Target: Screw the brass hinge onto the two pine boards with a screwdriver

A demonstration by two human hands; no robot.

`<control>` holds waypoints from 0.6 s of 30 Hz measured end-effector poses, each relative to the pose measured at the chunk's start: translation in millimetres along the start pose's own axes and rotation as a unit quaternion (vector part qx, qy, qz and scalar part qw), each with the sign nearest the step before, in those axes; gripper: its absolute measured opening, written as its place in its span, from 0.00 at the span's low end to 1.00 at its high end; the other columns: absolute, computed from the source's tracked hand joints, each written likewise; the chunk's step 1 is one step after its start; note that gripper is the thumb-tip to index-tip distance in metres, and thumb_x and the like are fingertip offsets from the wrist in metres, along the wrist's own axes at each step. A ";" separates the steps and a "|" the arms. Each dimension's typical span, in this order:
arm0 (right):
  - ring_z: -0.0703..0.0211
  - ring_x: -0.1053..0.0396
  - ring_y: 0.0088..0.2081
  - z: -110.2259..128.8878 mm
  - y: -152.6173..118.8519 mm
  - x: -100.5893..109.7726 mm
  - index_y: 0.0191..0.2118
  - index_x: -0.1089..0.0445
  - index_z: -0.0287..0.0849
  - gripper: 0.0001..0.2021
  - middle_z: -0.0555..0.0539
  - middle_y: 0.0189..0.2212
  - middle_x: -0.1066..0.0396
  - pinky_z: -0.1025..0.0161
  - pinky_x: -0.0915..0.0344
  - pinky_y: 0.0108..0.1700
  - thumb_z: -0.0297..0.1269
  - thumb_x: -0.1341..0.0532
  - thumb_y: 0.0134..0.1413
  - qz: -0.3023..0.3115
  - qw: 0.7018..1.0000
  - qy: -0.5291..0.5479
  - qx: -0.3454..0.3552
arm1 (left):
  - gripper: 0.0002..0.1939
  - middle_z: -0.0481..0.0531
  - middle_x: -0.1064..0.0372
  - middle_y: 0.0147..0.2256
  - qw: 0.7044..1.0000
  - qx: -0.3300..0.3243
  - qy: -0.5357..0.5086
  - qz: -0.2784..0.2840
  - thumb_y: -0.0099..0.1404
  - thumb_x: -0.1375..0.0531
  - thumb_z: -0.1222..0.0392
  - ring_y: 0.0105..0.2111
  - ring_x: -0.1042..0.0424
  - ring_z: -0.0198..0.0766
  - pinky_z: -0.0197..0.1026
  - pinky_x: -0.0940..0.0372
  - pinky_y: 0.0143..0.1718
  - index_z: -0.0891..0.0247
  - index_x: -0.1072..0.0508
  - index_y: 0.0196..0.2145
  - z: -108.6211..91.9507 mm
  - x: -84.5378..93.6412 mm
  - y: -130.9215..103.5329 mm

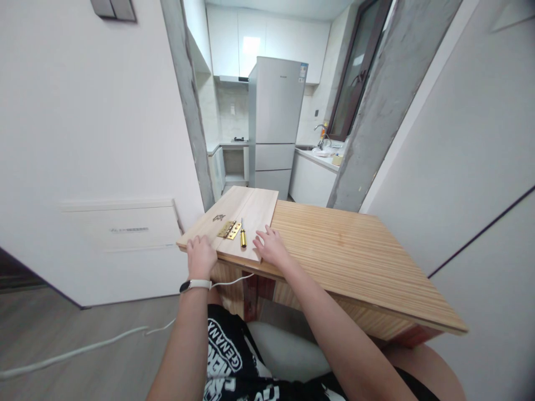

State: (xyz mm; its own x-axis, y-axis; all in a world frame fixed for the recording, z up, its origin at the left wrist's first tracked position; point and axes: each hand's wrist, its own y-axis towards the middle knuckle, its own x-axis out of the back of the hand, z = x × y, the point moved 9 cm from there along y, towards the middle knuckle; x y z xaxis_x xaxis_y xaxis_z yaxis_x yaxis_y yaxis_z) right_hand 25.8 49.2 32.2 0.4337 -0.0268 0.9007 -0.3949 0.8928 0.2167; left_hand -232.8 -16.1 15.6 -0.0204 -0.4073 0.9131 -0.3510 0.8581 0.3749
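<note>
Two pale wooden boards (259, 206) lie side by side at the left end of a table, with a narrow seam between them. A brass-coloured hinge (229, 230) rests flat near the seam. Just right of it is a screwdriver (243, 238) with a yellow and black handle, its tip pointing away from me. Several small dark screws (218, 217) sit in a pile on the left board. My left hand (201, 256) is closed over the near edge of the left board, its thumb hidden. My right hand (271, 245) is open, fingers spread at the right board's right edge.
The wood-grain table (355, 239) extends to the right. A white cable (83, 350) runs across the floor at left and under the table edge. White walls flank both sides. Beyond the opening stand a silver fridge (279, 106) and a kitchen counter (315, 161) with a sink.
</note>
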 end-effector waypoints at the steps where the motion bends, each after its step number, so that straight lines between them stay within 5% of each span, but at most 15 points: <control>1: 0.40 0.50 0.74 5.3 -0.5 -2.4 0.67 0.30 0.48 0.25 0.39 0.73 0.41 0.44 0.53 0.71 0.51 0.45 0.73 0.002 1.000 -0.001 0.009 | 0.19 0.70 0.28 0.52 1.000 -0.002 -0.002 0.004 0.69 0.49 0.69 0.60 0.33 0.57 0.58 0.52 0.69 0.72 0.26 0.52 -1.1 -0.9 0.8; 7: 0.42 0.51 0.76 34.3 -4.9 -18.3 0.68 0.32 0.36 0.28 0.31 0.66 0.32 0.43 0.69 0.76 0.48 0.50 0.75 0.043 0.995 -0.019 0.089 | 0.20 0.72 0.29 0.54 1.000 -0.002 0.003 0.020 0.69 0.50 0.70 0.61 0.33 0.57 0.60 0.53 0.69 0.72 0.26 0.53 -4.4 -2.7 -0.6; 18: 0.43 0.50 0.76 36.5 -12.9 -17.6 0.66 0.31 0.35 0.26 0.31 0.66 0.32 0.44 0.70 0.77 0.46 0.51 0.75 0.030 0.995 0.007 0.091 | 0.21 0.73 0.28 0.55 1.000 -0.002 -0.013 0.019 0.67 0.49 0.70 0.65 0.36 0.57 0.61 0.56 0.72 0.73 0.25 0.54 -4.8 0.7 0.3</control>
State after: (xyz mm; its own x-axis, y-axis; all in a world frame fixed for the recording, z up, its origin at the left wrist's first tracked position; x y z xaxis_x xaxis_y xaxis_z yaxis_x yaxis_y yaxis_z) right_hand -6.3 21.8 27.3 0.4148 0.0319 0.9094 -0.5602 0.7965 0.2276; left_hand -228.4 -14.6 17.1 -0.0578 -0.3813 0.9227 -0.3465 0.8744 0.3396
